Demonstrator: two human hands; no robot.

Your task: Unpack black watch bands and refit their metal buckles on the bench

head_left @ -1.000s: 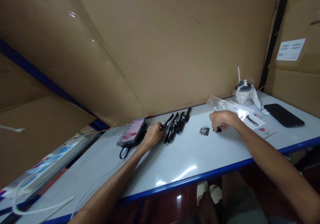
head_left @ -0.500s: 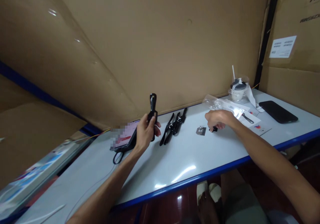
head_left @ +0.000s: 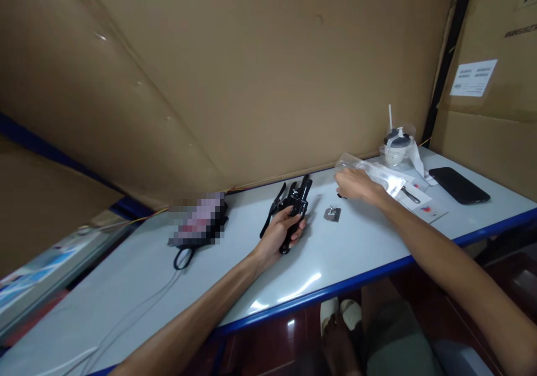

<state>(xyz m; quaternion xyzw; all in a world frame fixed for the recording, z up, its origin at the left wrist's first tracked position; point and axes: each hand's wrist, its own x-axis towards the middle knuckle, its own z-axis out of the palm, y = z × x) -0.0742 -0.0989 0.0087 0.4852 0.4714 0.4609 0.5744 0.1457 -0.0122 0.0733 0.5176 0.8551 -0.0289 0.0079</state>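
Note:
My left hand [head_left: 280,231] is closed around a glossy black handle-shaped piece [head_left: 286,246], low over the table beside similar black pieces. Those black pieces [head_left: 273,205] lie side by side just left of and behind it; how many there are is hard to tell. My right hand [head_left: 354,184] is closed near the clear plastic bag, palm down. A small dark bit [head_left: 341,196] shows under its fingers, too hidden to name. Between my hands lies a small flat metal plate [head_left: 333,214] with shiny little parts on top.
A clear plastic bag and printed sheets [head_left: 428,208] lie on the right. Behind them stands a lidded cup [head_left: 395,149] with a straw. A black phone-like slab [head_left: 459,184] lies far right. A blurred-out device [head_left: 199,219] with a cable sits left. Cardboard [head_left: 268,85] walls the back.
My left hand has moved right and down, bringing the black piece from upright in the air to beside the others. My right hand has shifted slightly back and left, toward the plastic bag.

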